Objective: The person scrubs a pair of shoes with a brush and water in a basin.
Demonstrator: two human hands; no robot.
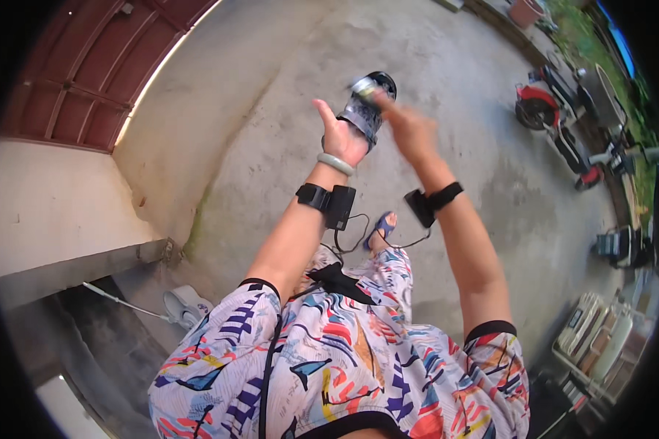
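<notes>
My left hand is out in front of me, palm up with the thumb stretched away. It holds up a dark, black-and-grey shoe-like item, which hides its fingers; the exact kind is unclear. My right hand is closed and smeared by motion. From its fingers a small pale, shiny object reaches over the far end of the dark item, too blurred to name. Whether the two touch, I cannot tell.
Concrete ground lies below. A parked red-and-black scooter stands at right, above a rack of boards. To the left are a dark red door, a low ledge and a white fan-like appliance. Cables hang between my wrists.
</notes>
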